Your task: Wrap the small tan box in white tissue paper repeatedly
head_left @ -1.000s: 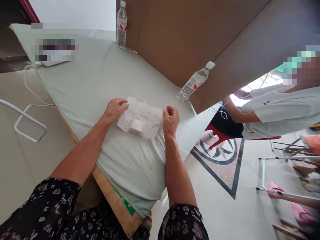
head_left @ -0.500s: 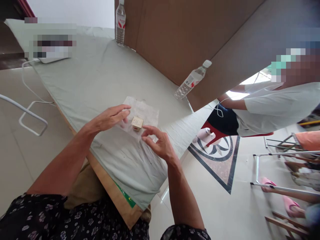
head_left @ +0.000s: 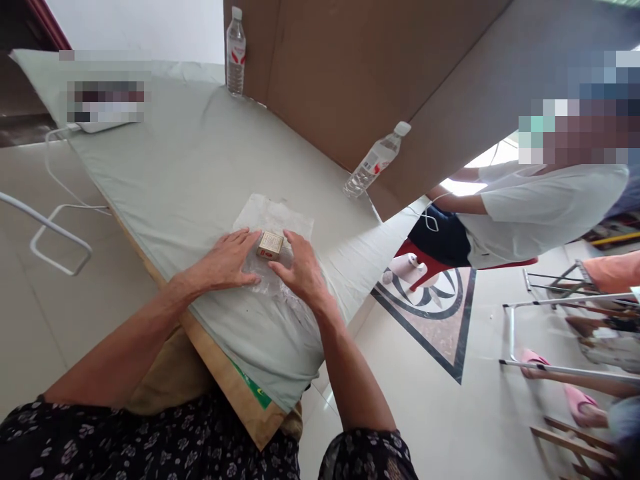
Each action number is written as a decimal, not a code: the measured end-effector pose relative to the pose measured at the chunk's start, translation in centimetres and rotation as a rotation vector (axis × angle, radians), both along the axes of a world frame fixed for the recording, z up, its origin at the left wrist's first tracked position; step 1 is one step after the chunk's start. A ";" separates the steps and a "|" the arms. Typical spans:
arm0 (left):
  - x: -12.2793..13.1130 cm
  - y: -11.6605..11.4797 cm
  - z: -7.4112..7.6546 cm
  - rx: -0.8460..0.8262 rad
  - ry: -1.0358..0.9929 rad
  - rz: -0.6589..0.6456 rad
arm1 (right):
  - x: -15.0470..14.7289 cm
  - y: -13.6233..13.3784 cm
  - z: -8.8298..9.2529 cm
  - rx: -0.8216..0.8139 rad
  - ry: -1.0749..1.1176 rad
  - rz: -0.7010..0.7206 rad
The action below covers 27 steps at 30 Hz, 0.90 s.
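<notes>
A small cream-coloured printed box [head_left: 271, 245] with a red mark on its near side rests on a sheet of thin, see-through wrapping [head_left: 260, 212]. My left hand [head_left: 227, 261] is at the box's left, thumb and fingers apart, palm facing it. On the other side, my right hand [head_left: 301, 268] is open with its thumb close to the box's lower right. Both hands lie over the wrapping. Nothing is held in either hand, and whether a fingertip touches the box I cannot tell.
The table wears a pale green cloth [head_left: 175, 153]. A large brown cardboard panel [head_left: 325, 80] stands behind, with one water bottle [head_left: 236, 53] upright and another bottle [head_left: 376, 161] leaning. A white cable [head_left: 50, 220] hangs left. A person in a white shirt [head_left: 540, 220] sits at right.
Both hands have come to either side of the box, fingers spread. The box has turned slightly on the wrapping. The whole view has shifted a little.
</notes>
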State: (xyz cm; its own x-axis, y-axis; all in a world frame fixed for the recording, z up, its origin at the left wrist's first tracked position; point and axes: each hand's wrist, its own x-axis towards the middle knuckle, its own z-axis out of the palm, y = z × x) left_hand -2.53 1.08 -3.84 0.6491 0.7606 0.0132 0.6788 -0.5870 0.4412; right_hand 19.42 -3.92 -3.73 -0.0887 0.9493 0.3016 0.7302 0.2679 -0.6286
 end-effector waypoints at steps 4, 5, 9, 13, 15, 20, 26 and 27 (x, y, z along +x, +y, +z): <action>0.3 -0.2 -0.5 0.008 0.045 0.017 | -0.2 1.4 -1.3 0.023 -0.016 -0.030; 0.4 -0.1 -0.5 0.017 0.053 0.027 | 0.4 1.5 -1.3 0.056 0.015 -0.069; 1.2 0.2 -0.3 0.060 0.080 0.084 | 5.1 1.2 -1.2 0.164 0.123 -0.312; 1.3 0.5 0.1 0.086 0.077 0.085 | 10.3 1.1 -1.4 0.093 0.083 -0.516; 1.2 0.9 0.3 0.088 0.054 0.060 | 11.5 0.9 -1.4 0.044 0.012 -0.557; 1.6 2.3 0.9 0.085 0.033 -0.006 | 7.8 1.0 -0.3 0.212 -0.039 -0.413; 2.4 3.1 0.6 0.009 0.125 -0.007 | 0.8 4.0 -0.4 -0.096 -0.293 0.097; 2.3 3.1 0.4 -0.005 0.140 -0.006 | 0.6 4.3 -0.8 -0.148 -0.337 0.104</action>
